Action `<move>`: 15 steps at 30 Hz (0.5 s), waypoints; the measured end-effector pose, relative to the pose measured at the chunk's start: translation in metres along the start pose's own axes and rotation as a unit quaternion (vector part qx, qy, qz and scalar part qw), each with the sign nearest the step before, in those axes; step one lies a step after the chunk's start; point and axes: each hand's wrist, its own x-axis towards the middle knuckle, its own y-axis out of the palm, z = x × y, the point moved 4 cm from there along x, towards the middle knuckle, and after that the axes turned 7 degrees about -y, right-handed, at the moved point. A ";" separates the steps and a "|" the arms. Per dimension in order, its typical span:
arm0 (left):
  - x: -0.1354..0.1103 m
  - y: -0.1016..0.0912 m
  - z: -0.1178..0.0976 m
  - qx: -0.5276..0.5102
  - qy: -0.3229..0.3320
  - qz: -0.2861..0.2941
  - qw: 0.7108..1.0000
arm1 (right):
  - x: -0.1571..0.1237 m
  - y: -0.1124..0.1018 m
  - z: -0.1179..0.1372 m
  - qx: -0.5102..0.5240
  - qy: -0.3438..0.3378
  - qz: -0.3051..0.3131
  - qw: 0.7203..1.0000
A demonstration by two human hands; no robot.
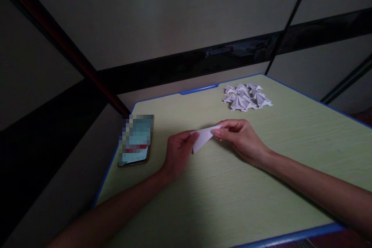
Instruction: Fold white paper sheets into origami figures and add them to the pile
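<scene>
A white piece of folded paper [202, 139], triangular in outline, is stretched between my two hands just over the table. My left hand [178, 153] pinches its left end, the thumb lying on top near the edge. At the opposite tip, my right hand [240, 135] grips the paper between thumb and fingers. Beyond the hands, toward the back right, several white folded paper pieces [241, 100] with pointed, pleated shapes sit close together in a cluster.
A phone [138, 139] with a lit, pixelated screen lies left of my left hand. The pale green table [226, 197] has a blue rim and a blue handle-like strip [199, 89] at its back edge. Panelled wall or cabinet fronts [174, 15] stand right behind it.
</scene>
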 end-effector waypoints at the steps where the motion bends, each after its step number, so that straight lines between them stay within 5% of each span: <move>1: 0.000 0.000 0.000 -0.002 0.000 0.001 1.000 | 0.000 0.000 0.000 0.003 0.002 -0.003 1.000; 15: 0.000 0.001 -0.001 0.002 0.001 -0.005 1.000 | 0.001 0.001 0.000 0.054 0.024 -0.003 0.998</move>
